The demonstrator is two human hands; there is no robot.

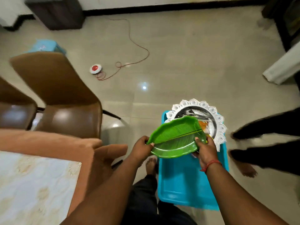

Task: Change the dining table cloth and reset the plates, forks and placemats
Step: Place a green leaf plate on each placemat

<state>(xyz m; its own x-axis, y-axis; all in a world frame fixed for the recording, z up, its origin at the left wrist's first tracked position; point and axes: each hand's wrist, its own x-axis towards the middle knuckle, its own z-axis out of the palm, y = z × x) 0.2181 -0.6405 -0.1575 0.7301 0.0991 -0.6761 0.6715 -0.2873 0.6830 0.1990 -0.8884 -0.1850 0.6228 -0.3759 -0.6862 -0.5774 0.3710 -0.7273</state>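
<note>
I hold a green leaf-shaped plate (175, 137) with both hands, tilted above a blue stool (183, 181). My left hand (142, 147) grips its left tip. My right hand (205, 151) grips its right edge, thumb on top. Behind the plate, on the stool's far end, lies a silver round placemat with a white scalloped rim (217, 120); forks (194, 113) rest on it, partly hidden by the plate. At the left, the dining table (48, 143) carries a brown cloth with a white patterned cloth (32, 184) on top.
Two brown chairs (65, 98) stand by the table. Another person's dark trouser legs and bare foot (248, 171) are at the right. On the floor lie a red-and-white round device with a thin cable (96, 69) and a second blue stool (45, 46).
</note>
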